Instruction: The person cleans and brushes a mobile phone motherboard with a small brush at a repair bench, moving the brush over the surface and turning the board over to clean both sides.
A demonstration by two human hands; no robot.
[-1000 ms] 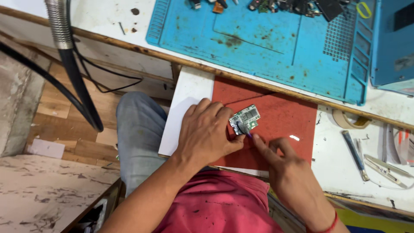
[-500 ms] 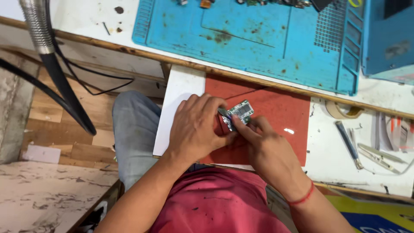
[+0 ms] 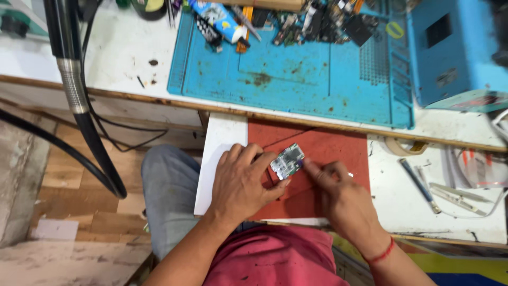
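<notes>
A blue silicone work mat (image 3: 296,79) covers the far side of the white workbench (image 3: 127,58), its upper edge crowded with loose parts and tools, a blue box-shaped unit (image 3: 455,53) at its right end. Nearer the person, a red pad (image 3: 338,153) lies on a white board (image 3: 219,148) pulled out below the bench edge, and there a small circuit board (image 3: 287,161) is held between two bare hands. The left hand (image 3: 243,182) lies flat over the pad with fingers curled against the board's lower-left edge, pinning it in place; the right hand (image 3: 336,190) is closed at the board's right end, fingertips pinched there, though whether they hold a fine tool cannot be told. The board looks light, thin and rigid, its face studded with tiny components, so it is likely fragile and best held by its bare edges rather than its populated face. Its long axis runs diagonally, from lower left near the left thumb up toward the upper right. Tweezers (image 3: 450,193) and a dark-handled tool (image 3: 418,185) lie well apart to the right.
</notes>
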